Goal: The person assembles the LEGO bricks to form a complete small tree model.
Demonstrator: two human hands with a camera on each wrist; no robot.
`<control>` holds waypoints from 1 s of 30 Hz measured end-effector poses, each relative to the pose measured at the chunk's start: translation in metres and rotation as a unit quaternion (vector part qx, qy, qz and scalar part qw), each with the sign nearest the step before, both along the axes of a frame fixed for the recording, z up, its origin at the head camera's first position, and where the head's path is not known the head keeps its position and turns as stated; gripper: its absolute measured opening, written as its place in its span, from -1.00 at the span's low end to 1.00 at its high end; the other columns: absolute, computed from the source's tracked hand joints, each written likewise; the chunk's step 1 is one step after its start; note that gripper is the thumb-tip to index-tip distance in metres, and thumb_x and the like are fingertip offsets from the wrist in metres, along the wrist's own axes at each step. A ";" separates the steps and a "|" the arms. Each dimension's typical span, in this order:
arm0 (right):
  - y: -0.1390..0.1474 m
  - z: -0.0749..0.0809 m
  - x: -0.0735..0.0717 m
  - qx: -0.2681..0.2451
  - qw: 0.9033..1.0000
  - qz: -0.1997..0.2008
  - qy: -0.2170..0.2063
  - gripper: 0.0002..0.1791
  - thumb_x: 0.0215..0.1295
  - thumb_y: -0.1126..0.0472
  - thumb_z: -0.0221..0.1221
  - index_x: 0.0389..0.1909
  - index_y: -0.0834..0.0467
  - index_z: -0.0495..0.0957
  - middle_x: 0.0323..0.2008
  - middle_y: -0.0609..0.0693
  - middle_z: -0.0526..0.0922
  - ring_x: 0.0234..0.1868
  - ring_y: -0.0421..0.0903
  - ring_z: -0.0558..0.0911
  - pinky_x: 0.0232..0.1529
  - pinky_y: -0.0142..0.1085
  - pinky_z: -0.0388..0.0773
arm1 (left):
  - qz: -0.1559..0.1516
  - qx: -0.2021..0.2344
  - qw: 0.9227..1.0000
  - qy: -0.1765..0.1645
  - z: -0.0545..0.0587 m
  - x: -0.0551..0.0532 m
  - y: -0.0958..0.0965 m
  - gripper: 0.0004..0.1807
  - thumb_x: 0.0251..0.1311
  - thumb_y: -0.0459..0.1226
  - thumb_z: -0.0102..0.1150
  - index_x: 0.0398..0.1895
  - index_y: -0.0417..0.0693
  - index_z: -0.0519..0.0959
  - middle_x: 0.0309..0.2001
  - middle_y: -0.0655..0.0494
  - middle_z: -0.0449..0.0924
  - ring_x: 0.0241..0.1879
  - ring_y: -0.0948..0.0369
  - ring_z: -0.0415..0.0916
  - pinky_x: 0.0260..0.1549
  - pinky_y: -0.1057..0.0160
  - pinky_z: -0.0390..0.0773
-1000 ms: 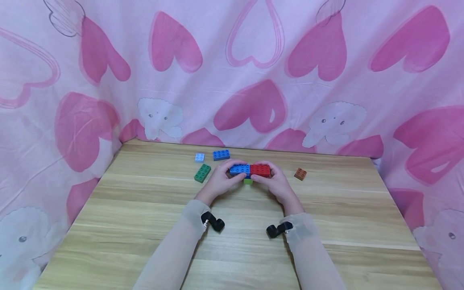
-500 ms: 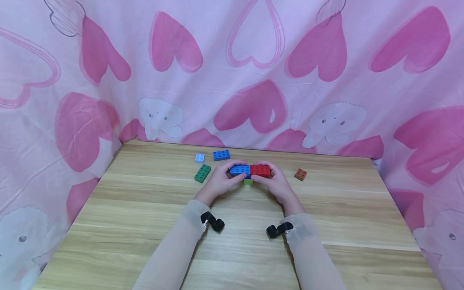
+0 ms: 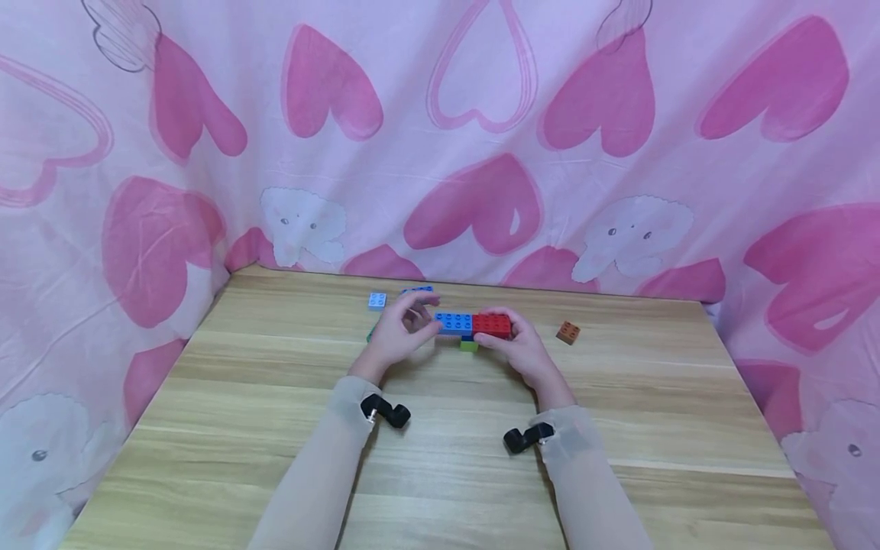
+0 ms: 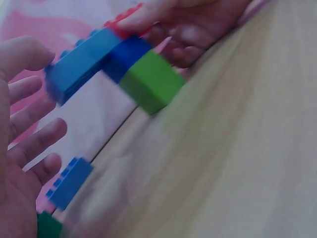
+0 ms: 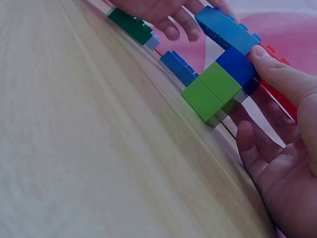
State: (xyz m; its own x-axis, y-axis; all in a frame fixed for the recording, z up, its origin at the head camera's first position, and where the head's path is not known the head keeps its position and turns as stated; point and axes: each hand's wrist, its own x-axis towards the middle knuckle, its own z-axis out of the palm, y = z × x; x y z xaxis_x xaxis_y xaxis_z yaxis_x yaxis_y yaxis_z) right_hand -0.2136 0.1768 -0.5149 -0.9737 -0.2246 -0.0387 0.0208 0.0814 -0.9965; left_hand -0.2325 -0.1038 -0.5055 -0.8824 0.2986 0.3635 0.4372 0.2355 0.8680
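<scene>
A stack of toy building bricks stands mid-table. Lime green bricks point(image 5: 212, 93) form its base, with a dark blue brick point(image 5: 237, 66) above. Across the top, a lighter blue brick point(image 3: 454, 324) sits end to end with a red brick point(image 3: 491, 326). My right hand point(image 3: 521, 345) holds the red brick, thumb on the near side and fingers behind it. At the blue brick's free end is my left hand point(image 3: 397, 336), fingers apart and gripping nothing. One of its digits lies close to that end in the left wrist view; whether they touch, I cannot tell.
Behind my left hand lie a light blue square brick point(image 3: 376, 301), a blue brick point(image 4: 70, 183) and a green brick point(image 5: 130, 26), partly hidden. An orange-brown brick point(image 3: 567, 332) lies right of my right hand. A pink heart-print cloth point(image 3: 474, 202) hangs along the table's back edge.
My left hand has let go of the blue brick and moved left, now covering part of the green and blue loose bricks. My right hand keeps its hold on the red brick.
</scene>
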 end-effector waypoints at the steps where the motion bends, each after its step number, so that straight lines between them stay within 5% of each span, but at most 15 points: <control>1: 0.000 0.000 0.000 -0.001 1.000 -0.001 -0.001 -0.38 0.39 0.16 0.52 0.40 0.16 0.56 0.28 0.13 0.69 0.24 0.07 0.66 0.21 -0.33 0.65 | 0.006 0.008 1.000 0.006 0.000 -0.001 -0.003 -0.45 0.34 -0.33 0.50 0.38 -0.08 0.62 0.18 -0.03 0.69 -0.07 0.03 0.61 -0.08 0.12 0.63; 6: -0.001 -0.001 0.001 0.004 1.000 -0.007 -0.003 -0.40 0.37 0.16 0.53 0.38 0.13 0.57 0.26 0.13 0.70 0.22 0.06 0.67 0.19 -0.32 0.65 | 0.026 0.049 0.998 0.016 0.004 -0.004 -0.020 -0.47 0.30 -0.46 0.46 0.34 -0.22 0.62 0.08 -0.33 0.65 -0.20 0.02 0.57 -0.23 0.25 0.55; 11: -0.001 -0.001 -0.001 0.013 1.000 -0.008 -0.005 -0.39 0.37 0.12 0.54 0.38 0.10 0.57 0.27 0.11 0.70 0.24 0.06 0.65 0.22 -0.31 0.63 | 0.052 0.065 0.996 0.017 0.012 -0.004 -0.042 -0.52 0.31 -0.45 0.46 0.29 -0.21 0.65 0.08 -0.40 0.65 -0.17 -0.05 0.57 -0.21 0.24 0.55; 18: 0.000 -0.002 -0.002 0.016 1.000 -0.009 -0.006 -0.40 0.39 0.12 0.52 0.38 0.09 0.56 0.28 0.11 0.69 0.24 0.05 0.65 0.23 -0.32 0.62 | 0.089 -0.031 0.995 -0.022 0.009 -0.006 -0.080 -0.47 0.34 -0.29 0.51 0.35 -0.10 0.61 0.11 -0.18 0.67 -0.07 -0.07 0.54 -0.05 0.06 0.53; 24: 0.000 -0.001 -0.001 0.011 1.000 -0.011 -0.008 -0.40 0.39 0.15 0.52 0.38 0.10 0.57 0.26 0.12 0.70 0.21 0.04 0.66 0.20 -0.33 0.64 | 0.073 -0.085 0.991 -0.067 0.002 -0.007 -0.097 -0.50 0.27 -0.22 0.58 0.22 -0.11 0.64 -0.03 -0.12 0.65 -0.14 -0.02 0.53 -0.14 0.13 0.59; 30: 0.000 0.000 -0.001 0.013 1.000 -0.006 -0.005 -0.40 0.40 0.13 0.51 0.39 0.11 0.56 0.27 0.12 0.69 0.22 0.04 0.64 0.21 -0.34 0.62 | 0.057 -0.104 0.988 -0.098 -0.001 -0.008 -0.099 -0.50 0.19 -0.20 0.66 0.15 -0.04 0.64 0.06 0.02 0.69 -0.12 0.00 0.53 -0.13 0.16 0.58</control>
State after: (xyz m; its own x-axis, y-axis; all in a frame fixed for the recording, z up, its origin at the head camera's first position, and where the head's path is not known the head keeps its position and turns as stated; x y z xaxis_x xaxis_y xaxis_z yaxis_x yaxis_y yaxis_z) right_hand -0.2147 0.1767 -0.5150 -0.9759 -0.2118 -0.0532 0.0310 0.1069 -0.9938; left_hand -0.2409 -0.2023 -0.5066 -0.9621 0.2433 0.1232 0.2254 0.4553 0.8613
